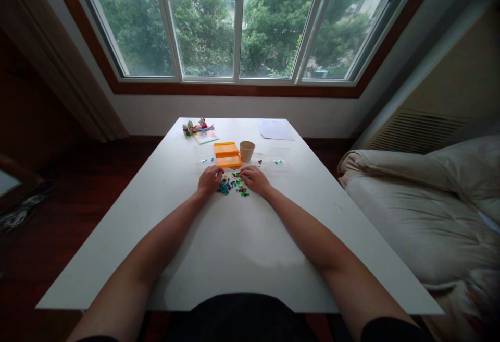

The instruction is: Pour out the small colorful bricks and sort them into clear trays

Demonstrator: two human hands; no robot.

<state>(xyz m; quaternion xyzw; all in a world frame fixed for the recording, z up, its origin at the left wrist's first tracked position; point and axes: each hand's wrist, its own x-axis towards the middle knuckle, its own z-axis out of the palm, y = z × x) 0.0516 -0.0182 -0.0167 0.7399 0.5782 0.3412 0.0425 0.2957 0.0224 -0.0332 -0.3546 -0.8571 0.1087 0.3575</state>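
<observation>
My left hand rests at the left edge of a small heap of colourful little pieces, mostly blue on that side. Its fingers are curled together, and whatever they hold is too small to make out. On the other side, my right hand reaches in over green pieces with its fingers bent and close together. Whether a piece sits between those fingertips is hidden. Nearer to me lie more green and red pieces. Just beyond the hands is an orange case, lying opened out flat.
A brown paper cup stands right of the case. Clear trays hold a few blue pieces on the left and green pieces on the right. Small figurines, a pastel card and white paper lie at the white table's far end.
</observation>
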